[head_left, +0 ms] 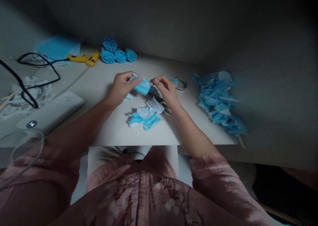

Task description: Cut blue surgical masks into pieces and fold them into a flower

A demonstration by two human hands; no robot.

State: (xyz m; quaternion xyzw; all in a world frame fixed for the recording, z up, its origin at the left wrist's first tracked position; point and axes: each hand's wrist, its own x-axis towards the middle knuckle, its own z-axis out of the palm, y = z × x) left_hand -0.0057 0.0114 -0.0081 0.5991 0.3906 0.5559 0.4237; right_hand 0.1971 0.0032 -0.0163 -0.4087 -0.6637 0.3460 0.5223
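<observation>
Both my hands hold one blue fabric piece (pixel 143 86) above the white table (pixel 104 86). My left hand (pixel 121 86) pinches its left end with thumb and fingers closed. My right hand (pixel 167 88) pinches its right end, fingers curled. Below the hands lies a small heap of blue and white fabric scraps (pixel 146 116). Scissors (pixel 166 108) lie partly hidden under my right wrist.
Several finished blue fabric roses (pixel 116 52) and a yellow glue gun (pixel 85 58) sit at the back. A roll of tape (pixel 182 83) lies right of my hands. A long pile of blue cut pieces (pixel 220 101) fills the right side. A white device (pixel 52 111), black cable (pixel 37 72) and folded blue fabric (pixel 58 47) are at left.
</observation>
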